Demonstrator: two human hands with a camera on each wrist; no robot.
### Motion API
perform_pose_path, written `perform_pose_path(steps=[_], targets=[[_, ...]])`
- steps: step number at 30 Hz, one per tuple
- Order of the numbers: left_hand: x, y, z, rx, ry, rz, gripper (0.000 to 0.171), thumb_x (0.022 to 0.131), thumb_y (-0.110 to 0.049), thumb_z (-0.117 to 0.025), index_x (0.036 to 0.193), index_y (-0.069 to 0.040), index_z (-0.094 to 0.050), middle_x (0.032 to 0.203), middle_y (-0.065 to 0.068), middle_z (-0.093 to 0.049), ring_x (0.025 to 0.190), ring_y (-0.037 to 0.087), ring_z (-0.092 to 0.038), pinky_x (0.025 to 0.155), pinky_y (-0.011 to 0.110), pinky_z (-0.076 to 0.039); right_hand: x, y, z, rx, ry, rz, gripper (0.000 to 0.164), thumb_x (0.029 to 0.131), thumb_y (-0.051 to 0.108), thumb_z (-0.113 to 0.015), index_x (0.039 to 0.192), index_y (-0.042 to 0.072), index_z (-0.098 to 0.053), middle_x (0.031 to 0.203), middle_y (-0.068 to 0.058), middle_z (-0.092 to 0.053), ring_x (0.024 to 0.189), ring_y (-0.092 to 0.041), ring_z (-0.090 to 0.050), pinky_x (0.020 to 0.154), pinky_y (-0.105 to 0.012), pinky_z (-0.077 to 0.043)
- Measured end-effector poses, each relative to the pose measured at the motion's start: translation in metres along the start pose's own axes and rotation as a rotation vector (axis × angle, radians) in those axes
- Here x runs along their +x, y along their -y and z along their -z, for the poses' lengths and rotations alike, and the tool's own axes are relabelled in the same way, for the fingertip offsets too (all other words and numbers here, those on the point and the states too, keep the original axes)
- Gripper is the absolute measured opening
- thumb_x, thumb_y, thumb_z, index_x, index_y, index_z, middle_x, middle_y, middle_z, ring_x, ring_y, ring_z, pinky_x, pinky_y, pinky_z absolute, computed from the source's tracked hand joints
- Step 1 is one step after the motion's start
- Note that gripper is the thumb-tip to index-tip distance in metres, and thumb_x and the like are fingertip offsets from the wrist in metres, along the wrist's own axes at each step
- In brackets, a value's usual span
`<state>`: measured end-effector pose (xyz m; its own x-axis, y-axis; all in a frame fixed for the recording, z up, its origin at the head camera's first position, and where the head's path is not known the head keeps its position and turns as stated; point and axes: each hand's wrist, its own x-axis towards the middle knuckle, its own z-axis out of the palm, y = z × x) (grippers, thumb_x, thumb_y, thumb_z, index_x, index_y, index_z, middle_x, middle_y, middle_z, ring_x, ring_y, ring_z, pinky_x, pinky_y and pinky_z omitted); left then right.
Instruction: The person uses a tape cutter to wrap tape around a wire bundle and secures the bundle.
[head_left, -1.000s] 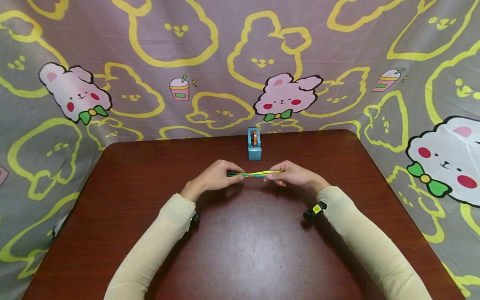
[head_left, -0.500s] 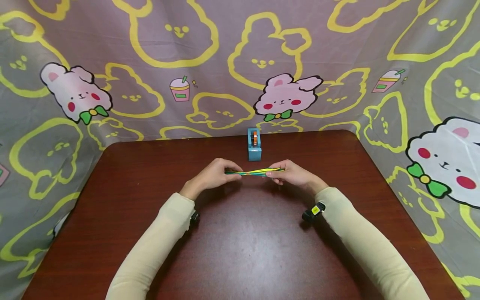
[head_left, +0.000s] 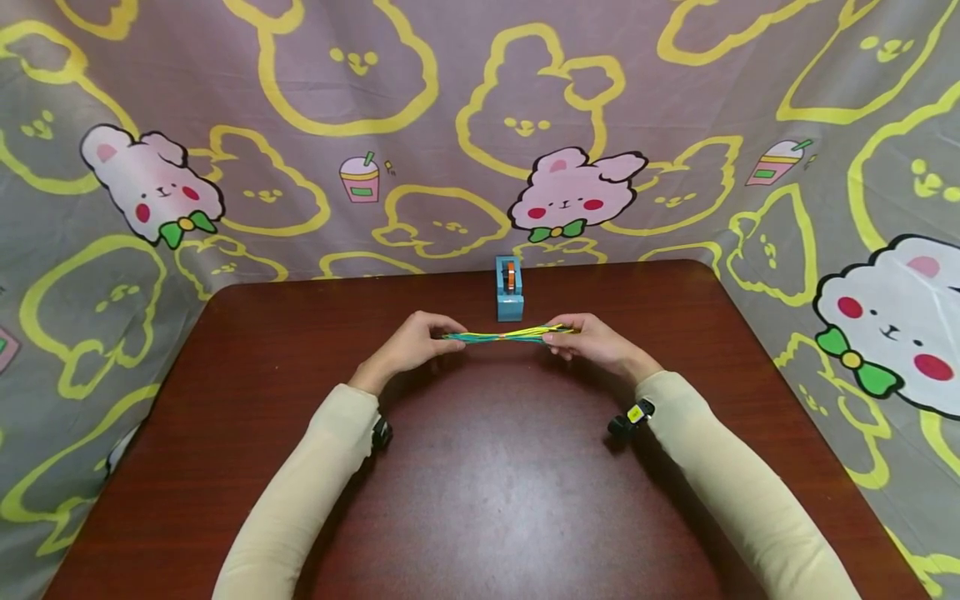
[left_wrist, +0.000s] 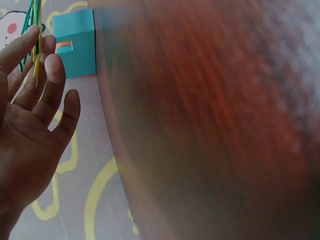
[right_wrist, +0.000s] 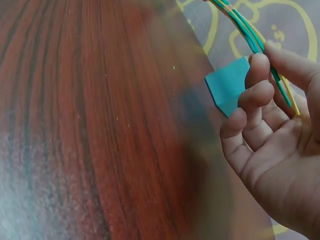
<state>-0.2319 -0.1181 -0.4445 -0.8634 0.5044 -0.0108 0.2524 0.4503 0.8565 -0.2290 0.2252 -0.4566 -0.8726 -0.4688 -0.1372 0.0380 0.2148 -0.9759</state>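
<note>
A thin bundle of green and yellow wire-like strands (head_left: 517, 335) stretches sideways above the table, with a small orange band round its middle. At its left end, my left hand (head_left: 429, 340) pinches the strands between thumb and fingertips; loose cut ends of the strands (left_wrist: 36, 60) show past the fingers in the left wrist view. The right end is pinched by my right hand (head_left: 588, 340). In the right wrist view, the strands (right_wrist: 250, 32) run between thumb and index finger, the other fingers loosely bent, and their ends poke out over the palm.
Just behind the bundle, a blue tape dispenser (head_left: 509, 307) with an orange roll stands on the dark red-brown wooden table (head_left: 480, 467). A grey curtain (head_left: 442, 100) with yellow outlines and rabbit faces encloses the table's back and sides.
My left hand has shifted left and slightly away from me, uncovering more of the bundle. The right hand has moved slightly right and away. Both still hold the strands.
</note>
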Motion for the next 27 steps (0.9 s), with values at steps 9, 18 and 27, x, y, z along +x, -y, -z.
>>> perform_pose_path(steps=[9, 18, 27], targets=[[0.012, 0.002, -0.004, 0.005, -0.057, 0.020, 0.020, 0.092, -0.014, -0.076, 0.110, -0.009, -0.070, 0.088, 0.008, -0.067, 0.068, 0.033, -0.062, 0.055, 0.043, -0.054, 0.004, -0.003, 0.001, 0.223, -0.099, -0.083, 0.018, 0.102, 0.010, -0.061, 0.115, -0.003, -0.061, 0.083, -0.006, -0.066, 0.064, -0.013, -0.052, 0.060, -0.026, -0.045], [0.027, 0.001, -0.009, 0.098, -0.062, 0.020, 0.013, 0.090, -0.012, -0.077, 0.100, -0.006, -0.070, 0.082, 0.006, -0.064, 0.062, 0.030, -0.062, 0.059, 0.034, -0.052, 0.005, -0.004, 0.000, 0.244, -0.200, -0.171, 0.024, 0.102, 0.015, -0.062, 0.121, 0.001, -0.057, 0.084, -0.003, -0.072, 0.059, -0.010, -0.054, 0.056, -0.024, -0.048], [0.036, 0.002, -0.014, 0.245, -0.040, 0.056, 0.011, 0.089, -0.012, -0.079, 0.095, -0.007, -0.072, 0.084, 0.003, -0.067, 0.074, 0.016, -0.060, 0.071, 0.030, -0.048, 0.007, -0.007, 0.001, 0.190, -0.204, -0.246, 0.030, 0.103, 0.017, -0.060, 0.126, -0.001, -0.054, 0.087, -0.009, -0.075, 0.057, -0.012, -0.054, 0.051, -0.025, -0.047]])
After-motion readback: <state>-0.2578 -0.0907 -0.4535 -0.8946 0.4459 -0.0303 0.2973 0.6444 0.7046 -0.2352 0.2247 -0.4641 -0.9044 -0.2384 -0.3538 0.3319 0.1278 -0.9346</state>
